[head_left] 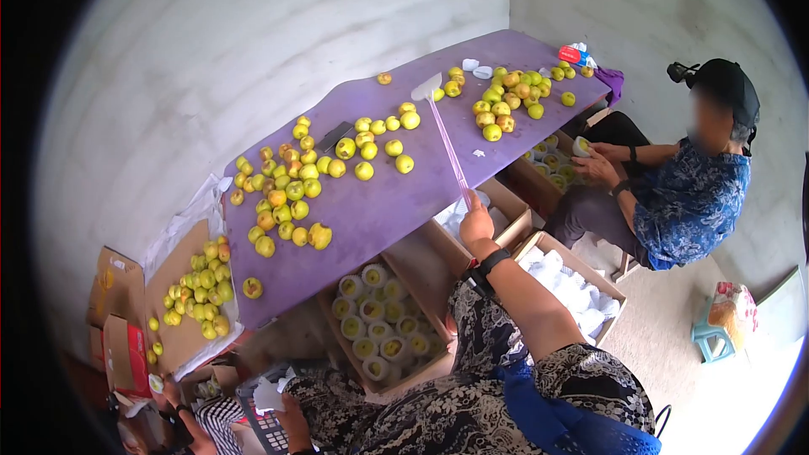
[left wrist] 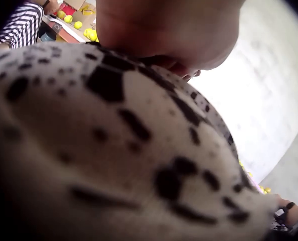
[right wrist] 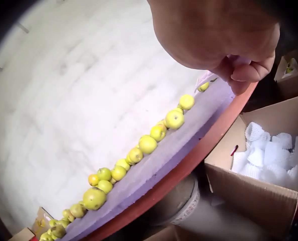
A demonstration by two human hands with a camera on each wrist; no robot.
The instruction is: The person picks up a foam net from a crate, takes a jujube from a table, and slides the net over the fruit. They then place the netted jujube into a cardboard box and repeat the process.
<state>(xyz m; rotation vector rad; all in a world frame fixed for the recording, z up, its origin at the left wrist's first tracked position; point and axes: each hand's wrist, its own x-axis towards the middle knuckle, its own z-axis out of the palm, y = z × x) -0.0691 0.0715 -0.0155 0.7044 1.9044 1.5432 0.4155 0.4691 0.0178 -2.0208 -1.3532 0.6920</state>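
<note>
Stretched out over the front edge of the purple-covered table (head_left: 371, 227), my right hand (head_left: 478, 226) grips the pink handle of a fly swatter (head_left: 451, 152). The swatter's pale flat head lies among the apples (head_left: 410, 120) toward the back of the table. In the right wrist view the fingers of that hand (right wrist: 229, 45) curl round the handle. Low by my lap, my left hand (head_left: 292, 423) holds white foam fruit nets (head_left: 271, 393). The left wrist view shows this hand (left wrist: 169, 30) over patterned cloth (left wrist: 139, 140), its fingertips mostly hidden.
Below the table edge stand a carton of netted apples (head_left: 379, 375) and cartons of foam nets (head_left: 619, 307). A person (head_left: 691, 177) sits at the right holding a netted apple. Another person's striped sleeve (head_left: 221, 421) shows lower left, near a cardboard sheet (head_left: 160, 286) bearing apples.
</note>
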